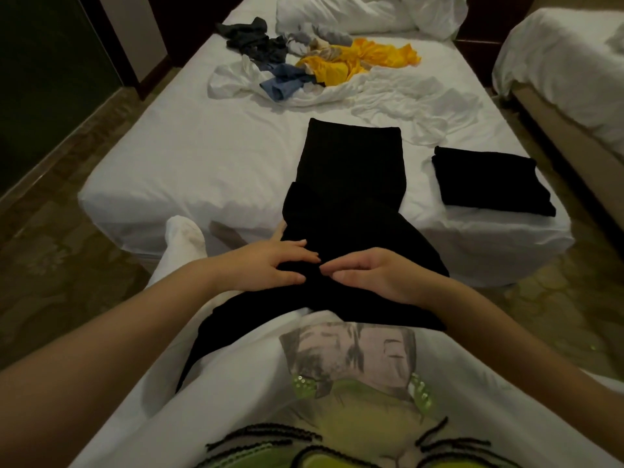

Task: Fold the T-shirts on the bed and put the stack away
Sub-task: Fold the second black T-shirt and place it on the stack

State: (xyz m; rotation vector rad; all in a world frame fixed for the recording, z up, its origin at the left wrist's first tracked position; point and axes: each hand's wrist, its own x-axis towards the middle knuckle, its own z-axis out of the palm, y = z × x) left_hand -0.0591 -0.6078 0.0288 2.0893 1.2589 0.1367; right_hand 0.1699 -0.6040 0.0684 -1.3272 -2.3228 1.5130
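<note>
A long black T-shirt [351,184], folded into a narrow strip, runs from the middle of the white bed [189,163] over its near edge to my lap. My left hand [270,265] lies on the shirt's near part with fingers spread and fairly straight. My right hand [374,275] rests beside it, fingers lightly curled, tips touching the cloth. A folded black T-shirt [489,182] sits on the bed's right near corner. Farther back lies a heap of unfolded clothes: yellow [364,60], blue [287,82], dark grey [253,42] and white [388,96].
White pillows [354,11] lie at the head of the bed. A second bed [567,69] stands at the right, across a narrow aisle. My white-socked foot [184,238] is raised by the bed's near left. Patterned floor surrounds the bed; a dark wall is at left.
</note>
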